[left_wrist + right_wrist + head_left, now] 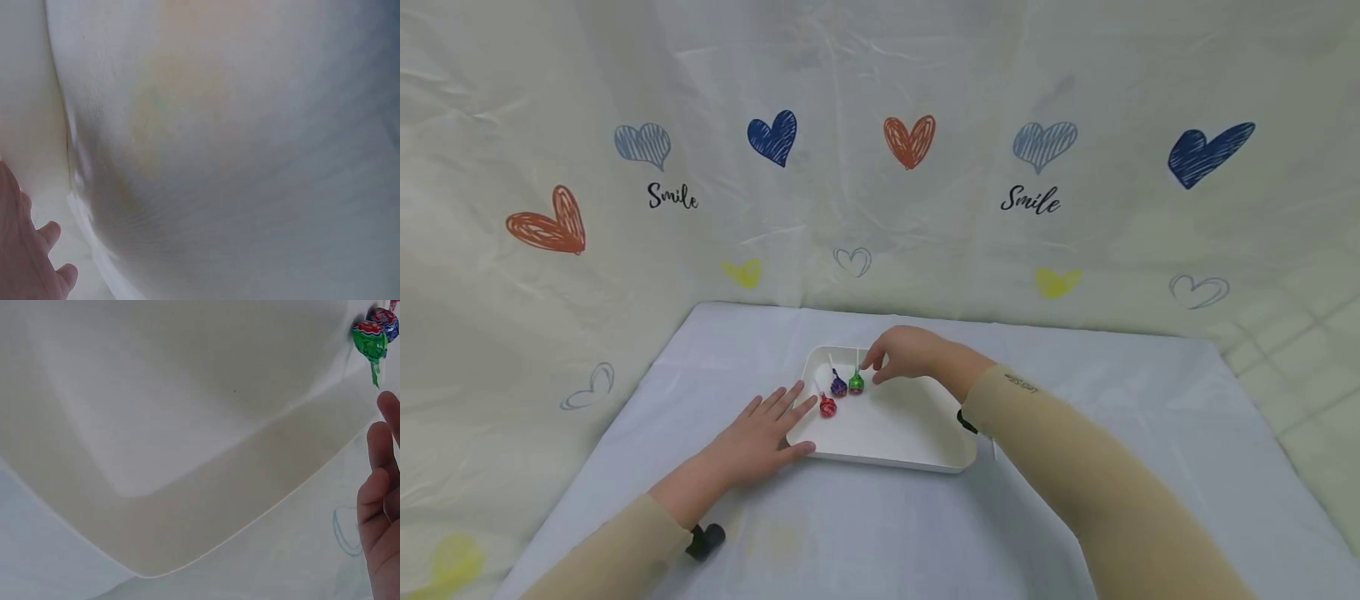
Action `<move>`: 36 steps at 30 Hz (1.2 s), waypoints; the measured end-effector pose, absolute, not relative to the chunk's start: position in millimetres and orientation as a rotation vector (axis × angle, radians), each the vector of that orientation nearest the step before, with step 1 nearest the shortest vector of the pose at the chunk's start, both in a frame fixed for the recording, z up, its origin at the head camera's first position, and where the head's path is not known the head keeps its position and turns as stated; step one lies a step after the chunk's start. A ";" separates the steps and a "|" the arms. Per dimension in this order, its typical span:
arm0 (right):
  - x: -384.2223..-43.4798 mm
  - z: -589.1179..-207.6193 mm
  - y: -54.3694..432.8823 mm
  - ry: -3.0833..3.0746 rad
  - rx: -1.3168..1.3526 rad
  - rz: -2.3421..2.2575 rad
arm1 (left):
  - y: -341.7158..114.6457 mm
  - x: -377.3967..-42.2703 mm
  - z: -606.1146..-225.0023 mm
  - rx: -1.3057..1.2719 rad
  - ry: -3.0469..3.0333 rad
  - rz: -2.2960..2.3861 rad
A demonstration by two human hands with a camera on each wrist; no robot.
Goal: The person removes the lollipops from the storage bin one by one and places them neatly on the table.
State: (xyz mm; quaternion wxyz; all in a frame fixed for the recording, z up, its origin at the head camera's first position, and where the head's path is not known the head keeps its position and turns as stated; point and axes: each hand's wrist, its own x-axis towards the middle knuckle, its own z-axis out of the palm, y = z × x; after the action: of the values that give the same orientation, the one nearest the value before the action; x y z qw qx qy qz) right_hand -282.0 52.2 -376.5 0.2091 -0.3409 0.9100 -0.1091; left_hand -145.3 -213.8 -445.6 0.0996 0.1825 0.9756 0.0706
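Note:
Three wrapped lollipops lie toward the left of a white tray (917, 429): a green one (856, 383), a purple-blue one (838, 386) and a red one (827, 407). My left hand (760, 440) rests at the tray's left rim, fingers spread. Over the back of the tray, my right hand (906, 353) is beside the green lollipop's stick, its fingers loosely bent and nothing pinched between them. In the right wrist view, a fingertip is close to the stick end of the green lollipop (370, 342).
A white cloth (1075, 400) covers the table around the tray. Behind it hangs a pale sheet (955, 233) printed with hearts and "Smile". A dark wrist device (705, 542) sits by the left sleeve. The left wrist view shows mostly white cloth (250, 156).

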 end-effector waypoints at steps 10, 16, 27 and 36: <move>-279.7 -385.0 34.7 2.561 -0.946 -0.173 | -212.6 -146.5 -447.6 0.545 2.898 0.199; -279.9 -394.2 26.6 2.567 -0.988 -0.130 | -212.1 -146.4 -446.5 0.536 2.898 0.207; -277.4 -402.4 21.8 2.547 -1.010 -0.108 | -215.0 -146.4 -449.5 0.538 2.896 0.215; -276.5 -402.0 30.6 2.519 -0.960 -0.147 | -217.3 -146.8 -449.2 0.561 2.902 0.209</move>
State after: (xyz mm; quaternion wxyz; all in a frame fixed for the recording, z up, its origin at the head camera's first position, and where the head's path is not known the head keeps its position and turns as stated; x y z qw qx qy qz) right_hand -276.5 30.6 -402.0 0.2193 -0.3469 0.9103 -0.0532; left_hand -146.8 -217.3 -449.2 0.0894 0.1886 0.9755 0.0703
